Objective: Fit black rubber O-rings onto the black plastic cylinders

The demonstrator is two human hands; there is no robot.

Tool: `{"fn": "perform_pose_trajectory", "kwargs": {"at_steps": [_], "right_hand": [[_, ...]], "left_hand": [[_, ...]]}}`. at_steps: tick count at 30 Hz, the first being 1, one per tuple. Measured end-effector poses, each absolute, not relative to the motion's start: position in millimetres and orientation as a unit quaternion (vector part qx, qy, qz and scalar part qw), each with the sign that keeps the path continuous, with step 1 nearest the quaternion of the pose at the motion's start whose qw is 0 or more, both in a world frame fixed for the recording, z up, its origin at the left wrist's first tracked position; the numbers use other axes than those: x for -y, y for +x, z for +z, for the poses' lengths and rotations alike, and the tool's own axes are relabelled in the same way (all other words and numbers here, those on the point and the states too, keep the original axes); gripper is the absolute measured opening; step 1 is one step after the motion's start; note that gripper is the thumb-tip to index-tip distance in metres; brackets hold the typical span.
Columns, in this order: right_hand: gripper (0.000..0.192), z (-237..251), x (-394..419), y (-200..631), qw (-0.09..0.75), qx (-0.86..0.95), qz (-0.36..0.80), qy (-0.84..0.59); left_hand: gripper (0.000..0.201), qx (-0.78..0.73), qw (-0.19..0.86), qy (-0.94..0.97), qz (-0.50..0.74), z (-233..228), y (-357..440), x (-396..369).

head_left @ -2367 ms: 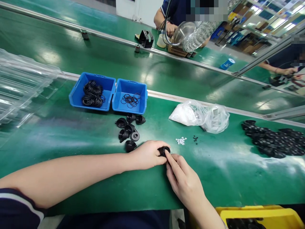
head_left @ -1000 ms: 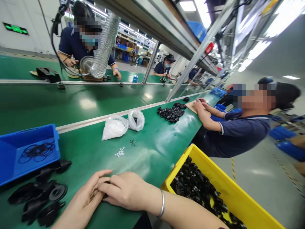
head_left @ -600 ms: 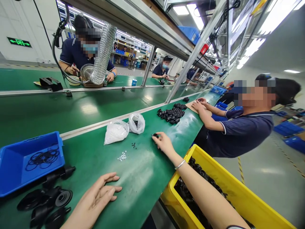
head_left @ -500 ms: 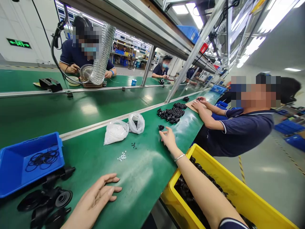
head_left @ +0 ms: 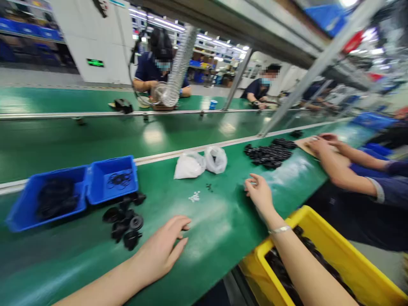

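Note:
My left hand point(head_left: 164, 248) lies flat on the green table point(head_left: 223, 221), fingers spread, holding nothing. Just to its left is a small cluster of black caps point(head_left: 126, 221). My right hand point(head_left: 259, 193) is stretched out over the table with a bracelet on the wrist, fingers loosely curled and nothing in them. Beyond it lies a pile of black parts point(head_left: 269, 154). Tiny white bits point(head_left: 194, 196) and tiny black bits point(head_left: 208, 186) lie between my hands.
Two blue bins point(head_left: 113, 182) point(head_left: 47, 199) with black rings stand at the left. Two white plastic bags point(head_left: 189, 165) point(head_left: 216, 159) sit by the rail. A yellow bin point(head_left: 318, 263) of black parts is under my right arm. A co-worker's hands point(head_left: 320, 142) rest at the right.
My right hand carried a small black part toward the far pile, let it go and has drawn back a little. My left hand stayed flat. The view has swung left.

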State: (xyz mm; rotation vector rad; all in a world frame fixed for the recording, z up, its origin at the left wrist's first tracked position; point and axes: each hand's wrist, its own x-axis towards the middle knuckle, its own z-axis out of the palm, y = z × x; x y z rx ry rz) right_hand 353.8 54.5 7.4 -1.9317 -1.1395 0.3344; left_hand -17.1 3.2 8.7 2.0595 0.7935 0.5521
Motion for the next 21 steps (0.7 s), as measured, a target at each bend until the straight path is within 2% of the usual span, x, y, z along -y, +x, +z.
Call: {"fn": "perform_pose_trajectory", "kwargs": {"at_steps": [2,5,8,13,21], "right_hand": [[0.051,15,-50,326,0.428,0.504,0.160,-0.733],[0.040,27,-41,278,0.408,0.584,0.224,-0.665],[0.028,34,-35,238,0.352,0.664,0.246,-0.612],[0.017,24,-42,211,0.279,0.732,0.206,-0.587],[0.017,5,-46,224,0.282,0.711,0.162,-0.623]], "left_hand": [[0.041,-0.326,0.269,0.887,0.187,17,-19,-7],[0.040,-0.412,0.043,0.904,0.108,27,-23,-18],[0.042,-0.504,-0.090,0.858,0.039,35,-32,-29],[0.043,-0.559,-0.145,0.816,0.002,37,-43,-37],[0.035,-0.563,-0.152,0.812,-0.008,45,-45,-40]]}}
